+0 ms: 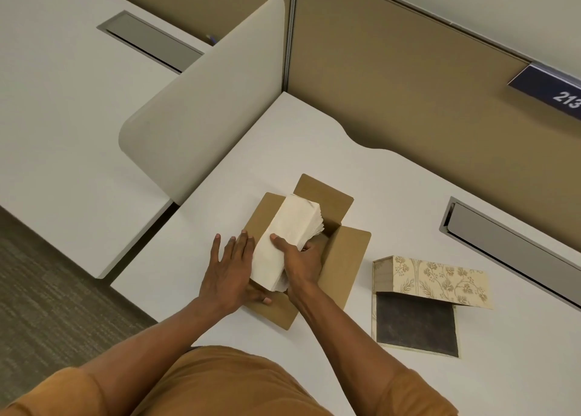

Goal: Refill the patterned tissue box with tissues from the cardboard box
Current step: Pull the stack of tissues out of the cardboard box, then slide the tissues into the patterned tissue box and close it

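Note:
An open brown cardboard box sits at the middle of the white desk, flaps spread. A thick stack of white tissues rises out of it, tilted. My right hand grips the stack's right side, thumb on top. My left hand lies flat against the stack's left side and the box's left flap, fingers spread. The patterned tissue box stands to the right, its floral lid raised and its dark inside showing.
A grey cable tray is set into the desk at the right. A curved divider panel separates a second desk at the left. Tan partition walls stand behind, with a blue number sign.

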The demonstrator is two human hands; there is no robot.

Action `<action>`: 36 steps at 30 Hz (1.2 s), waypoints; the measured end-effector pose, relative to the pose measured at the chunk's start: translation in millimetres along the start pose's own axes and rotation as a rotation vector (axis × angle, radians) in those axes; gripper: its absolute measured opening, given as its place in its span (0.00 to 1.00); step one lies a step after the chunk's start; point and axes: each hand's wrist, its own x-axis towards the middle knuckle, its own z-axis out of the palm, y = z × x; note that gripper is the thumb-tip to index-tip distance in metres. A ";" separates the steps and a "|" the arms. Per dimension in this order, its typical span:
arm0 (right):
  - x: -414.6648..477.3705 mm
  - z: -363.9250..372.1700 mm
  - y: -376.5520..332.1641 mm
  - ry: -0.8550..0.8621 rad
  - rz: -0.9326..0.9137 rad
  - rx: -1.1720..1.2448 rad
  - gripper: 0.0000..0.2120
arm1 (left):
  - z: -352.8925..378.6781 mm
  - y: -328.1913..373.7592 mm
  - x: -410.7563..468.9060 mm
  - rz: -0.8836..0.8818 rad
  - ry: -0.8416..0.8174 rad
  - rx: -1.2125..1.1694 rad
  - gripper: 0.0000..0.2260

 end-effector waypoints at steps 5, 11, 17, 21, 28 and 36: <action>-21.9 -9.2 -12.6 -0.019 -0.126 -0.004 0.37 | -4.9 -3.4 -2.1 0.018 0.036 -0.010 0.64; -44.3 -36.5 -23.5 -0.124 -0.184 0.121 0.31 | -17.0 -6.6 -5.0 0.027 0.029 0.015 0.58; -68.5 -66.7 -17.8 -0.180 -0.236 0.140 0.34 | -38.3 1.1 -7.1 -0.025 -0.042 0.006 0.43; -79.3 -82.3 -6.6 -0.202 -0.251 0.127 0.35 | -70.0 18.5 -12.4 -0.054 0.125 -0.298 0.25; -88.7 -101.6 9.1 -0.155 -0.265 0.236 0.43 | -122.8 68.3 -44.8 0.051 -0.331 -1.218 0.54; -97.7 -135.4 28.8 -0.033 -0.200 0.335 0.41 | -92.4 88.8 -66.4 0.353 -0.499 -1.151 0.48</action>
